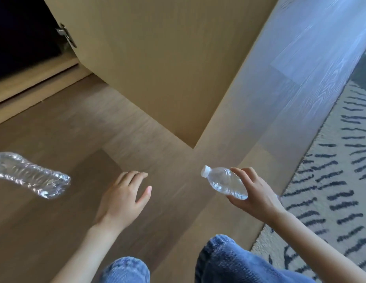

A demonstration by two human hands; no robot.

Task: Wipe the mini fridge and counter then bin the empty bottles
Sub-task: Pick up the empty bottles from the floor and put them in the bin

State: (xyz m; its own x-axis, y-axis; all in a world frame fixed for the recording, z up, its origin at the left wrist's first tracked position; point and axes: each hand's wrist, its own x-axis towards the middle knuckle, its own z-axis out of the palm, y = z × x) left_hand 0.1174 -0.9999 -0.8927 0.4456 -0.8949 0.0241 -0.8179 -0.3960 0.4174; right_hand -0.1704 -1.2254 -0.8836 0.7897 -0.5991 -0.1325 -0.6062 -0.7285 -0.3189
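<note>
Blue denim knees (225, 260) sat at the near edge, the person low over the brown wood-grain floor (167, 180). Just beyond, the right grip (257, 193) was curled round a small clear plastic bottle with a white cap (225, 182), fingers above and thumb below its lower body, with the cap pointing away to the left. The left grip (121, 193) was spread and relaxed, holding nothing; contact with the floor could not be confirmed. Well to its left lay a crumpled clear plastic bottle (31, 174), apart from both grips. Farther off stood an open tan wooden cabinet door (157, 68) with a metal hinge (65, 35). A cream rug with dark dashes (331, 180) lay to the right.

Risk assessed: the capped bottle was held near its base only, and thin slick plastic could slip or buckle under a squeeze. The crumpled bottle could roll away if nudged.

Not established: the crumpled bottle's neck was cut off at the left edge, and the cabinet interior was dark. Bin, fridge and surface were out of view. Whether either bottle was empty could not be told.
</note>
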